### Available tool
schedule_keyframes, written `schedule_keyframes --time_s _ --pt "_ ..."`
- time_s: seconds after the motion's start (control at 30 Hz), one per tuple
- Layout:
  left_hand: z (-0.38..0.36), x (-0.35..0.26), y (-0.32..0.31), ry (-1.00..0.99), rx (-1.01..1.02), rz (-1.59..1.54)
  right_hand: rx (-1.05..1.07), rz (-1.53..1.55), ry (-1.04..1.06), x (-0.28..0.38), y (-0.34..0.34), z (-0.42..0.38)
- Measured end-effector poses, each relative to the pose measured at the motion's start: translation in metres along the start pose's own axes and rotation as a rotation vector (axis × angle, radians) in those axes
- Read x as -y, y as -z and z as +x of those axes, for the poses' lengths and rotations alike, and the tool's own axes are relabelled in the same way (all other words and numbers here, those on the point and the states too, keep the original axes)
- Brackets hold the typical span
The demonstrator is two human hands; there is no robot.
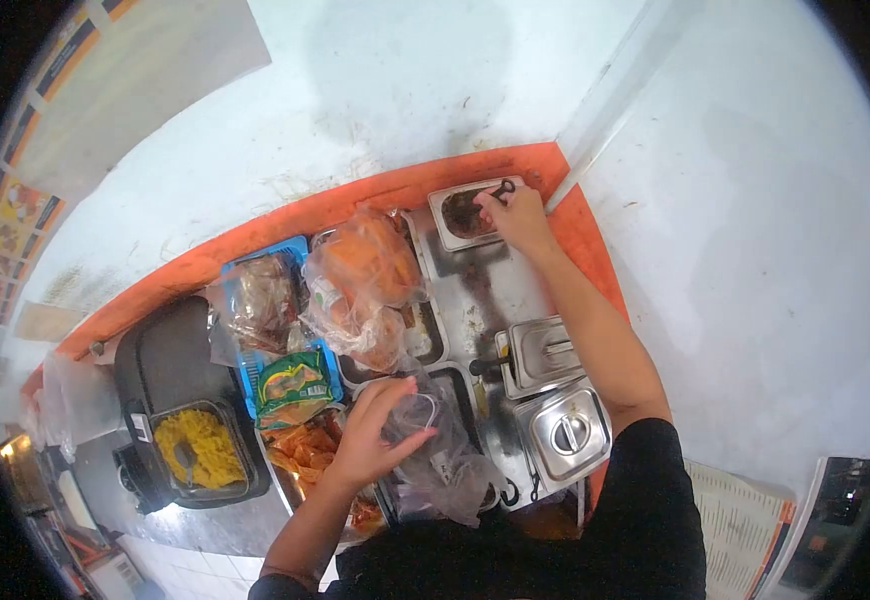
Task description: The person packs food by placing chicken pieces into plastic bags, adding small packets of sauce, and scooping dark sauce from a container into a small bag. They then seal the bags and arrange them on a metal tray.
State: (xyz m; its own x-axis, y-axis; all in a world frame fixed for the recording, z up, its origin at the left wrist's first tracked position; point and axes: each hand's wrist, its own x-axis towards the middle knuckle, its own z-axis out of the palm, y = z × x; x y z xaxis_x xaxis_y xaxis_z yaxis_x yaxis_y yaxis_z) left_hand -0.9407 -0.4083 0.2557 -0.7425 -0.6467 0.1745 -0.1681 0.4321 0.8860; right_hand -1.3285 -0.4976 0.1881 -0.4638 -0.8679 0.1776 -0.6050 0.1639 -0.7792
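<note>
At the far end of the counter, my right hand (517,218) is closed round the black handle (504,188) of a utensil. The utensil stands in a small steel container (445,207) of dark brown food. Nearer to me, my left hand (380,432) has its thumb and fingers apart, with the edge of a clear plastic bag (430,420) between them. That bag lies crumpled over a dark tray. Beyond my left hand is a big clear bag of orange food (367,262).
A blue basket (252,388) holds plastic packs, beside a tray of orange-red food (305,455). Yellow food (198,447) fills a dark container at the left. Lidded steel containers (570,432) stand below my right forearm. Walls border the counter.
</note>
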Motion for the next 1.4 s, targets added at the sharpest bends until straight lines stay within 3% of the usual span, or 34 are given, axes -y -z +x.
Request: schedule_keyframes --time_s 0.1,0.17,0.27,0.47,0.77,0.87,0.97,1.07,1.17,1.27,1.37,1.4 --pt "-0.002 0.001 0.0 0.026 -0.012 0.001 -0.052 0.016 0.0 -0.002 -0.004 0.003" --pt "-0.006 0.001 0.002 0.069 -0.012 -0.008 0.072 0.141 -0.214 0.005 -0.003 -0.001" --pt "-0.009 0.003 0.005 0.084 -0.007 0.035 0.09 0.061 -0.181 0.021 0.001 -0.001" --pt "-0.006 -0.001 0.006 0.065 -0.017 -0.011 -0.06 0.545 -0.325 -0.006 -0.005 0.012" --pt "0.006 -0.001 0.002 0.017 -0.02 -0.01 -0.164 0.81 -0.503 -0.016 0.01 0.001" --pt "0.012 -0.007 0.002 0.019 -0.007 -0.025 -0.204 0.733 -0.462 -0.015 0.011 -0.002" --pt "0.015 -0.01 0.0 0.015 -0.012 -0.014 0.056 0.432 -0.145 -0.009 0.013 -0.013" --pt "0.016 -0.009 -0.001 0.008 -0.012 -0.008 0.025 0.2 0.056 0.006 0.015 -0.023" --pt "0.016 -0.006 -0.004 0.006 -0.014 -0.026 -0.053 0.144 0.121 0.008 0.011 -0.023" --pt "0.015 -0.007 -0.005 0.006 -0.007 0.002 -0.027 0.103 -0.045 -0.024 -0.013 -0.019" --pt "0.014 -0.008 -0.006 0.023 0.001 0.008 -0.01 0.456 -0.323 0.019 -0.003 -0.023" --pt "0.015 -0.007 -0.004 0.018 -0.004 0.001 -0.018 0.482 -0.315 0.018 -0.005 -0.021"
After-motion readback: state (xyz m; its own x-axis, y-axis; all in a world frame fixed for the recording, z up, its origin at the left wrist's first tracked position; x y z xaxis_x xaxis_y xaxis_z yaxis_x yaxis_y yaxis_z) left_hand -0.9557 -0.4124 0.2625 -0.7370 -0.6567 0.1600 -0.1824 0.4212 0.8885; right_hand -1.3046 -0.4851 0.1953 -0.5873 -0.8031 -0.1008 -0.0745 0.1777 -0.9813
